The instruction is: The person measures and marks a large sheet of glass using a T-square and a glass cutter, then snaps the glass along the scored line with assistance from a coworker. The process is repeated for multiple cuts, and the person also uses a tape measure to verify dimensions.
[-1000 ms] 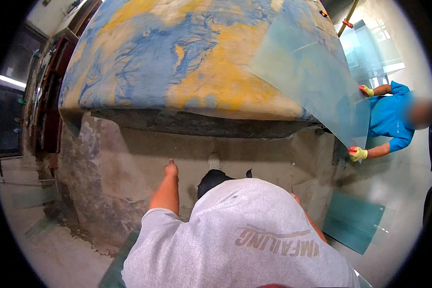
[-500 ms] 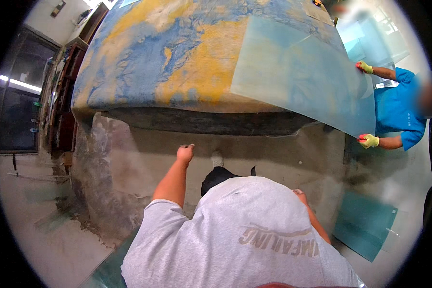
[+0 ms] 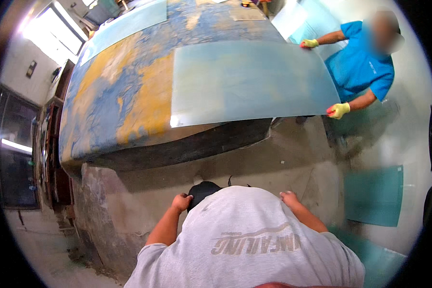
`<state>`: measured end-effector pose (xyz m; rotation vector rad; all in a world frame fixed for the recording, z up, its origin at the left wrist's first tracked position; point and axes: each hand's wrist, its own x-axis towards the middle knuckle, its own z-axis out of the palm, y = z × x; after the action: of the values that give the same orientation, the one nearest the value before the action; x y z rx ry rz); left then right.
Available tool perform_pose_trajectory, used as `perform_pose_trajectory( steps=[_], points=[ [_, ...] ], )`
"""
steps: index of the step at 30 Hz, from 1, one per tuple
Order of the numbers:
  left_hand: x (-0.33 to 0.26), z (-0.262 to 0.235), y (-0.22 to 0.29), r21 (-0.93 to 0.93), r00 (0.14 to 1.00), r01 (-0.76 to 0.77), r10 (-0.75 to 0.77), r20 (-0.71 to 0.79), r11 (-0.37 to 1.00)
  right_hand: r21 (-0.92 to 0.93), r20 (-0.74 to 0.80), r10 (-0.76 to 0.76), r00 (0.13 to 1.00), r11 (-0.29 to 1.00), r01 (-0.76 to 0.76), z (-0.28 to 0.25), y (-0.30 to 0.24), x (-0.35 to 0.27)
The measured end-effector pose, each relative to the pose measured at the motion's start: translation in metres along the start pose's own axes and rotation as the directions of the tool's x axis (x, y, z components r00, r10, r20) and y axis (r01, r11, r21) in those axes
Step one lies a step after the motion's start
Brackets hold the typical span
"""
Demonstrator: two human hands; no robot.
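Observation:
My left hand [image 3: 181, 202] hangs beside a black trouser leg [image 3: 204, 194], its fingers curled in and nothing visible in them. To the right of my grey shirt [image 3: 254, 225], my right hand [image 3: 288, 198] is held low with bent fingers, and no object shows in it. Beyond my hands, a large frosted glass sheet [image 3: 245, 81] lies on a table [image 3: 105, 105] covered with blue and yellow stained cloth. Its right part juts past the table's side, where a co-worker's gloved hands [image 3: 338, 111] grip the edge. Neither of my hands touches the glass.
Another glass sheet [image 3: 129, 31] lies along the table's far left. More glass panes [image 3: 374, 197] stand at the right, low down. A co-worker in a blue shirt [image 3: 362, 60] stands at the right side. A dark shelf unit [image 3: 57, 158] lines the left wall.
My view has turned right. The glass sheet now lies flatter on the table, its near edge more level. My left hand has come lower and closer to my body; my right hand shows more.

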<state>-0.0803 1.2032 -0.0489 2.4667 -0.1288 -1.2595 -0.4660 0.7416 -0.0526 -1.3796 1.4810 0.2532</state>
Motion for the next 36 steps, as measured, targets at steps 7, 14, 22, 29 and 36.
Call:
perform_pose_trajectory(
  steps=[7, 14, 22, 29, 36],
  points=[
    [-0.086, -0.046, 0.170, 0.175, 0.953, -0.301, 0.301, 0.029, 0.937, -0.043, 0.009, 0.069, 0.998, 0.997, -0.069, -0.010, 0.024, 0.013],
    [-0.049, -0.045, 0.267, -0.090, 0.927, -0.305, 0.317, 0.200, 0.948, -0.024, 0.013, 0.069, 0.998, 0.997, -0.069, -0.036, -0.043, -0.009],
    [-0.007, -0.087, 0.368, -0.655, 0.395, -0.164, 0.657, 0.642, 0.738, 0.283, -0.207, -0.004, 0.978, 0.957, 0.064, -0.056, -0.035, 0.047],
    [0.021, -0.102, 0.453, -0.524, 0.673, -0.533, 0.708, 0.213, 0.664, 0.488, -0.478, -0.203, 0.855, 0.748, 0.450, -0.161, -0.179, 0.053],
    [0.032, -0.027, 0.533, 0.242, 0.644, -0.713, 0.752, -0.144, 0.658, 0.061, -0.522, -0.569, 0.635, 0.718, 0.694, -0.285, -0.321, 0.138]
  ],
)
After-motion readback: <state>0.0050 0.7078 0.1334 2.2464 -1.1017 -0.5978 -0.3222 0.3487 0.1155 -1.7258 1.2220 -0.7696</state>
